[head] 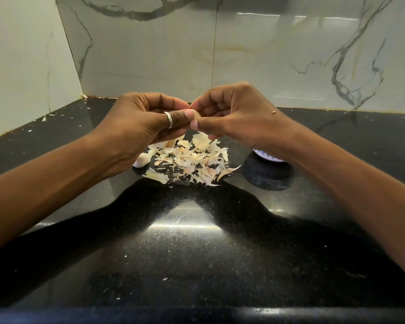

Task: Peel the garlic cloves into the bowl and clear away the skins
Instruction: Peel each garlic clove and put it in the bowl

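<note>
Both my hands meet above the black counter. My left hand (147,120), with a silver ring on the thumb, pinches a garlic clove (197,113), of which only a small pale part shows between the fingertips. My right hand (232,113) pinches the same clove from the right with thumb and fingers. Below them lies a pile of papery garlic skins (192,160). A few unpeeled cloves (142,160) sit at the pile's left edge, partly under my left wrist. A white bowl with blue pattern (265,156) stands to the right, mostly hidden by my right forearm.
The glossy black counter (185,242) runs to marble walls at the back and left. Small skin scraps are scattered along the back left corner (83,96) and over the counter. The counter's front edge is near the bottom of the view.
</note>
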### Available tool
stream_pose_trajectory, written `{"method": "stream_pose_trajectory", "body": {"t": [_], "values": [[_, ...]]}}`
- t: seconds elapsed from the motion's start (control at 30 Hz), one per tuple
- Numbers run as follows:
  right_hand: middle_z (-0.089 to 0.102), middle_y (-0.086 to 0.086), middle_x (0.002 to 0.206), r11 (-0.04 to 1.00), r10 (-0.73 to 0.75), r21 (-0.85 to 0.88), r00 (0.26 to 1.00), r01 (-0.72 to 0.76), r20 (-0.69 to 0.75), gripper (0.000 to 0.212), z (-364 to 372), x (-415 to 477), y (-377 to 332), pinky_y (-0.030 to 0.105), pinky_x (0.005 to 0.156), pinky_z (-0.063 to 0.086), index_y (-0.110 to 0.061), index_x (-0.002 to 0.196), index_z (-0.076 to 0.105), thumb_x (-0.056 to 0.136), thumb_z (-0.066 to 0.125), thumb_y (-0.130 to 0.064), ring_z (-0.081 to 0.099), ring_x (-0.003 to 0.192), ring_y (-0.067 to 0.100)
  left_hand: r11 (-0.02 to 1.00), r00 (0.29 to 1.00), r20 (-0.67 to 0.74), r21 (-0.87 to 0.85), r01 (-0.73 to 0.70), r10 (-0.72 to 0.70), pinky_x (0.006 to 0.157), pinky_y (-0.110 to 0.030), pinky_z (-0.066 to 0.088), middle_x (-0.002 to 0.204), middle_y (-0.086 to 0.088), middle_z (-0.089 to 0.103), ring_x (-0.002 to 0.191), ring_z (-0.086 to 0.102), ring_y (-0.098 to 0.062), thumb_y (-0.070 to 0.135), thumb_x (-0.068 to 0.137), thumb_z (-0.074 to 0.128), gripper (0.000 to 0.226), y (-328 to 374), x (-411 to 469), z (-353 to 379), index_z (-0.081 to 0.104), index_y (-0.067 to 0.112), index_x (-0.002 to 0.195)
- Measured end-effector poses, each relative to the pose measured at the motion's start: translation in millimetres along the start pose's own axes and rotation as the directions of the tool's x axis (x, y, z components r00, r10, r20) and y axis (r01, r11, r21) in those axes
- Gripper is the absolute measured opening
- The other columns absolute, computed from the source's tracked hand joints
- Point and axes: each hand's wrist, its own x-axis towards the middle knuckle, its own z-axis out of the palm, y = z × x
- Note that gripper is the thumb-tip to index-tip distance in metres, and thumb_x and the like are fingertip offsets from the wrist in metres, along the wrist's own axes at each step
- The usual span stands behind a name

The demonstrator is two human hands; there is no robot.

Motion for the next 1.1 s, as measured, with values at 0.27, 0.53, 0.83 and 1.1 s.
{"method": "stream_pose_trajectory", "body": {"t": [0.27,0.53,0.83,1.1], "values": [[0.078,0.011,0.091,0.997,0.032,0.067,0.998,-0.028,-0.056,0.017,-1.8,1.3,2.5,0.042,0.084,0.064,-0.007,0.11,0.073,0.093,0.074,-0.01,0.076,0.084,0.022,0.996,0.997,0.006,0.044,-0.073,0.073,0.079,-0.023,0.061,0.095,-0.012,0.078,0.094,0.075,-0.022,0.006,0.085,0.071,0.014,3.7,-1.1,-1.8,0.074,0.005,0.098],[0.079,0.006,0.09,0.999,0.011,0.031,0.999,-0.009,-0.05,0.025,-0.8,-0.4,2.4,0.045,0.086,0.063,-0.005,0.109,0.074,0.085,0.081,-0.005,0.077,0.084,0.02,0.876,0.957,0.021,0.396,-0.275,0.291,0.071,-0.029,0.063,0.088,-0.009,0.077,0.08,0.077,-0.022,0.011,0.09,0.073,0.013,-0.8,-2.9,-2.5,0.075,0.009,0.102],[0.078,0.009,0.086,0.999,-0.003,0.037,1.0,0.004,-0.03,0.022,-3.5,0.5,0.5,0.038,0.082,0.064,-0.005,0.111,0.072,0.09,0.075,0.0,0.076,0.079,0.022,0.831,0.936,-0.03,0.472,-0.295,0.349,0.065,-0.026,0.062,0.085,-0.005,0.075,0.073,0.075,-0.013,0.012,0.094,0.069,0.006,-3.4,-0.3,-3.5,0.073,0.014,0.098],[0.072,-0.007,0.083,0.849,0.144,-0.486,0.976,-0.208,-0.166,0.013,-47.0,0.0,-4.9,0.012,0.065,0.049,-0.024,0.098,0.079,0.086,0.078,-0.023,0.064,0.073,0.002,0.83,0.937,-0.104,0.504,-0.239,0.333,0.056,-0.018,0.055,0.082,0.002,0.074,0.062,0.066,-0.005,0.025,0.085,0.08,0.017,-3.2,5.4,-11.0,0.074,0.019,0.1]]}}
